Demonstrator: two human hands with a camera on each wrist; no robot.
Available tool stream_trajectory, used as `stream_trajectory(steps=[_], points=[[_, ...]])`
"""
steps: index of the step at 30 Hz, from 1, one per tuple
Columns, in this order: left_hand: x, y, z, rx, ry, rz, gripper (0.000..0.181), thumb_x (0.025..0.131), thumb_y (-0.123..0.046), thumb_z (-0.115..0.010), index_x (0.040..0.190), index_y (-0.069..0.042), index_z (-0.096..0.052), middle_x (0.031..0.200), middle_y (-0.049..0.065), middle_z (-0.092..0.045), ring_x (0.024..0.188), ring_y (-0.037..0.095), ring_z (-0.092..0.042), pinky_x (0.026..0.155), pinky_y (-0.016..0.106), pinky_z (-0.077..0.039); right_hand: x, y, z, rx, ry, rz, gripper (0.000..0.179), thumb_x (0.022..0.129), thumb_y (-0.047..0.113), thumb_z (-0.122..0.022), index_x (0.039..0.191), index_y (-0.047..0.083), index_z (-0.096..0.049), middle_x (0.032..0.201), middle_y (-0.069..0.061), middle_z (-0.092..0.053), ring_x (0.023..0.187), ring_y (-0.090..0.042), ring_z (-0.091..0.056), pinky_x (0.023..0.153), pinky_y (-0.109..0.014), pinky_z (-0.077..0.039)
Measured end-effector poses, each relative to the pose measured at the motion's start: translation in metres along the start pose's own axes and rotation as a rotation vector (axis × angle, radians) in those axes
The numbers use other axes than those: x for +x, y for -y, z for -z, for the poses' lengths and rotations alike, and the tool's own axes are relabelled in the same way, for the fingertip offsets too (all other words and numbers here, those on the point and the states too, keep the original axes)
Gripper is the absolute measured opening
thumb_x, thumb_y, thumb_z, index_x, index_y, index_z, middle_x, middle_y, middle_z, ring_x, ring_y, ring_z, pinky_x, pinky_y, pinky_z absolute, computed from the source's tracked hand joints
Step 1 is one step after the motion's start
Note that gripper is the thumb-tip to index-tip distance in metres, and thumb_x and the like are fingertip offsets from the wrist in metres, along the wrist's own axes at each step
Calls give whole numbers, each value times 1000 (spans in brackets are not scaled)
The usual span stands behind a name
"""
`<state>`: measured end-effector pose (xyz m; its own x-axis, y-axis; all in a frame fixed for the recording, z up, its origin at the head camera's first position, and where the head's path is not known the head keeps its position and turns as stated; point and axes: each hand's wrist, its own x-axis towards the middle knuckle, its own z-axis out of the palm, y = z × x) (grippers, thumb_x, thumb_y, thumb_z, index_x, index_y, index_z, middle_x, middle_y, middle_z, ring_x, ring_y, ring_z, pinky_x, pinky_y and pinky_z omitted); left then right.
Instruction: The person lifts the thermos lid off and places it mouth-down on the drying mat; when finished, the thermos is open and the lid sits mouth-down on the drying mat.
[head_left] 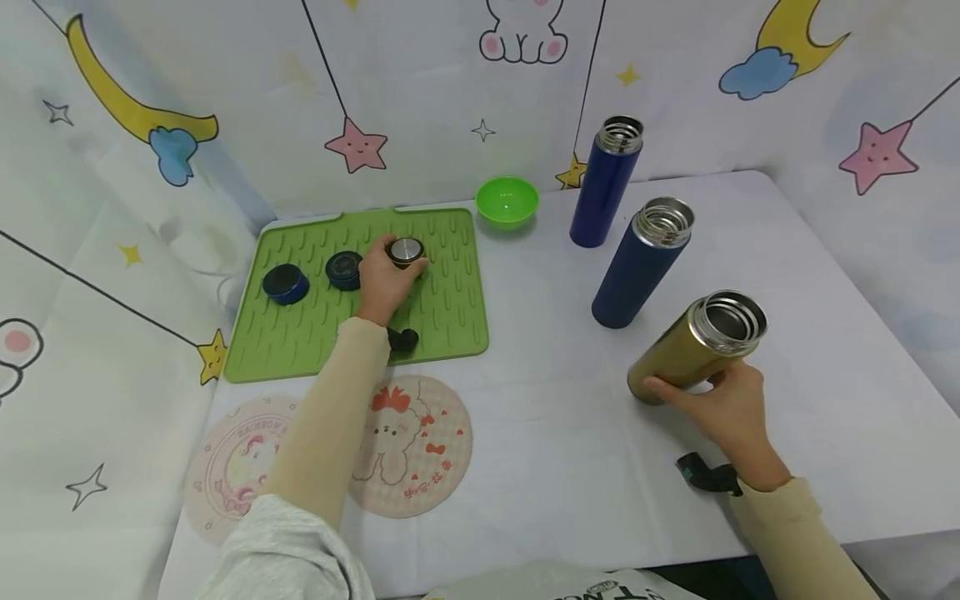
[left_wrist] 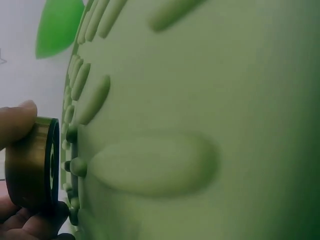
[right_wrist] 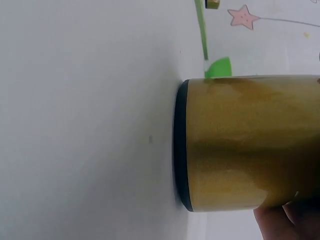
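Observation:
My left hand (head_left: pixel 384 282) pinches a gold bottle lid (left_wrist: pixel 29 162) between thumb and fingers, its silvery face turned up in the head view. The lid is right at the green ribbed mat (head_left: pixel 450 321); whether it touches cannot be told. Two dark blue lids (head_left: pixel 286 285) sit on the mat to the left of this hand. On the right, my right hand (head_left: pixel 733 410) grips a gold thermos bottle (head_left: pixel 675 354) around its lower side. The bottle has an uncapped steel mouth, and its dark base (right_wrist: pixel 182 145) stands at the white tabletop.
Two uncapped blue thermos bottles (head_left: pixel 630 279) stand behind the gold one. A bright green bowl (head_left: pixel 507 202) is beside the mat's back right corner. Two round printed placemats (head_left: pixel 442 462) lie in front of the mat, partly under the left arm. A patterned cloth (head_left: pixel 427 92) hangs behind.

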<state>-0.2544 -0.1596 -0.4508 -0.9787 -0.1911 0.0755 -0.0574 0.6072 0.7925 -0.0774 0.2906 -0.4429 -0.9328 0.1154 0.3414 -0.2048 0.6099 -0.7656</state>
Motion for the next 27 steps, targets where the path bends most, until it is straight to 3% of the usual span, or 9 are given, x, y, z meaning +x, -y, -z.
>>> stream_trajectory(steps=[14, 23, 25, 27], points=[[3, -2, -3, 64, 36, 19, 77, 98, -29, -74, 159, 0, -35, 156, 25, -48, 142, 41, -49, 120, 55, -41, 4, -9, 12, -3, -23, -37, 78, 62, -3, -96, 133, 0, -62, 112, 39, -60, 99, 17, -60, 81, 2, -46], [3, -2, -3, 75, 17, 30, 83, 95, -29, -77, 159, 0, -33, 155, 24, -50, 141, 41, -51, 115, 54, -47, 3, -10, 13, -3, 4, -34, 81, 65, -1, -96, 137, 1, -60, 116, 39, -57, 103, 17, -59, 84, 2, -45], [1, -3, -3, 73, 12, 29, 87, 94, -30, -78, 161, -1, -31, 157, 24, -47, 144, 40, -49, 117, 53, -46, 3, -9, 14, -21, 21, -59, 81, 67, 2, -96, 138, 1, -58, 116, 35, -57, 102, 18, -57, 84, 2, -45], [-3, -5, -2, 63, 6, 16, 89, 94, -31, -78, 162, -1, -29, 160, 23, -44, 145, 40, -47, 119, 54, -45, 2, -9, 15, -49, 49, -103, 81, 70, 8, -96, 140, 1, -56, 120, 24, -61, 100, 20, -54, 83, 3, -43]])
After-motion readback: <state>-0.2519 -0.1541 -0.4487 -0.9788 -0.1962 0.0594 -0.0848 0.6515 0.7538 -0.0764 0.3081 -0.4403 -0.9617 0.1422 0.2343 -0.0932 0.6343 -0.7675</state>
